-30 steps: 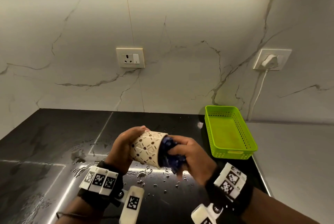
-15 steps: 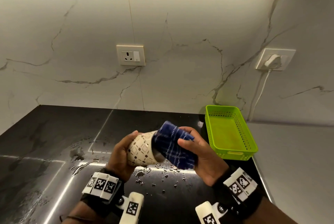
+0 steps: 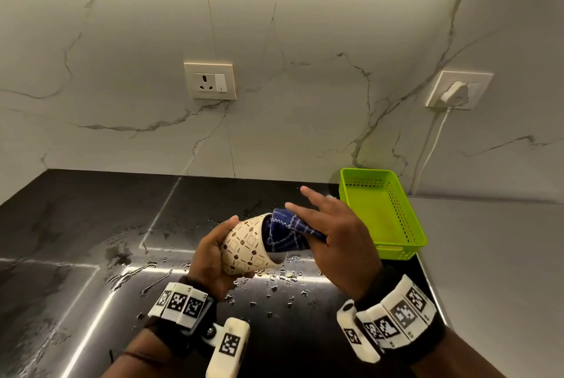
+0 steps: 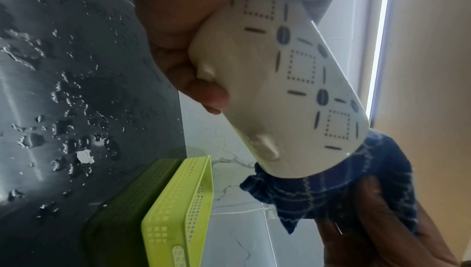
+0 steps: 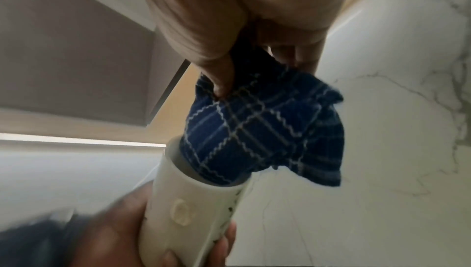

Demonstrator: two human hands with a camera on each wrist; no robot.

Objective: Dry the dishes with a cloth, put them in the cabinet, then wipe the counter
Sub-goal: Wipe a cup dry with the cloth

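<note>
The left hand (image 3: pixel 213 258) is wrapped around the base of a cup (image 3: pixel 247 246), held tilted above the counter (image 3: pixel 76 225) with its mouth toward the right. The right hand (image 3: pixel 338 240) pinches a cloth (image 3: pixel 287 234) between thumb and lower fingers, the upper fingers extended; part of the cloth is stuffed into the cup's mouth, the remainder bunched outside. Cup: cream, smooth, cylindrical, printed with dotted squares and dark oval marks. Cloth: dark blue, woven, with a pale check. The counter is black, glossy stone, with water droplets and smears below the hands. A lime-green perforated plastic basket (image 3: pixel 406 225), rectangular, stands to the right near the marble-patterned wall (image 3: pixel 305 41); no contents seen.
</note>
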